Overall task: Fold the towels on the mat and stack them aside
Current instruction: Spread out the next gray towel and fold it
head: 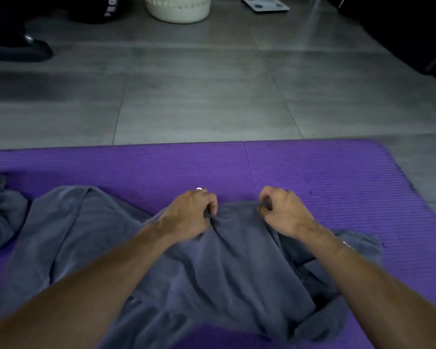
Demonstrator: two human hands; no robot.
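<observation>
Purple ribbed foam mat (312,167) fills the lower half of the frame, its far edge running straight across the middle and its rounded corner at right. Grey floor tiles (199,96) take up the upper half, dim light, grout lines visible, a pale sheen streak at upper right.

Grey towel (224,260) lies crumpled on the mat in the lower centre, spread left and toward the bottom edge, with folds and a dark gap at lower right. Left hand (189,215) has its fingers curled, pinching the towel's far edge at centre; a ring glints on one finger. Right hand (282,212) just beside it, fingers also curled, pinching the same edge. Both forearms come in from the bottom corners.

Second grey towel (0,210) bunched at the left edge of the frame, on the mat, just beside the first one.

White slatted laundry basket (178,8) on the floor at top centre, cut off by the frame. Flat white scale-like board (264,5) at top, right of the basket. Black shoe (20,49) at upper left, dark trousers above it. Dark furniture mass at upper right corner, details too dim to tell.
</observation>
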